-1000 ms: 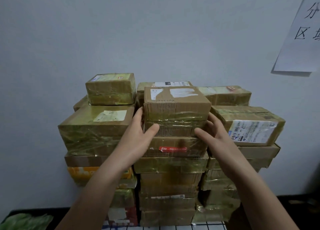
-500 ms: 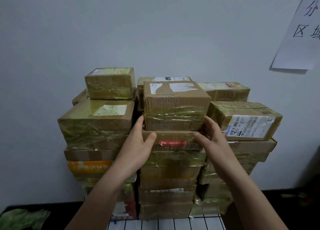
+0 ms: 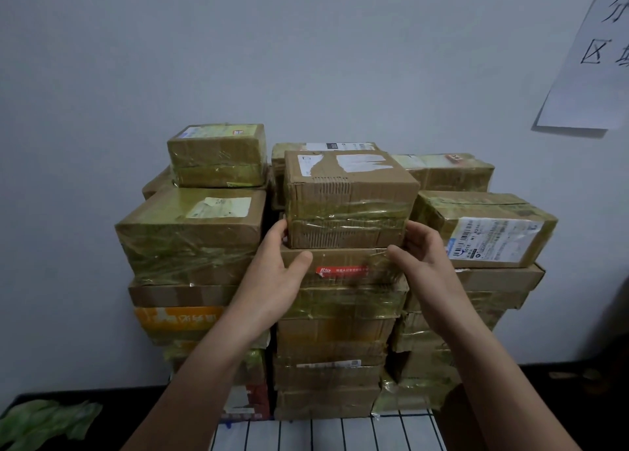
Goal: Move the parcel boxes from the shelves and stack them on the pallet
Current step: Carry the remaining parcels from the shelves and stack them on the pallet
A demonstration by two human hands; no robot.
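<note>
While left hand [image 3: 272,280], right hand [image 3: 427,267] are touching top parcel box [image 3: 347,192] ends, loosely open, its long axis is running between them.

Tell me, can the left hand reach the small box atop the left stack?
Probably yes. The left hand touches the top middle box; the small box sits just up-left of it, with nothing on it or between them.

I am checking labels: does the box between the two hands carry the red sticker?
No: the red sticker is on the lower box, directly under the top box.
</note>
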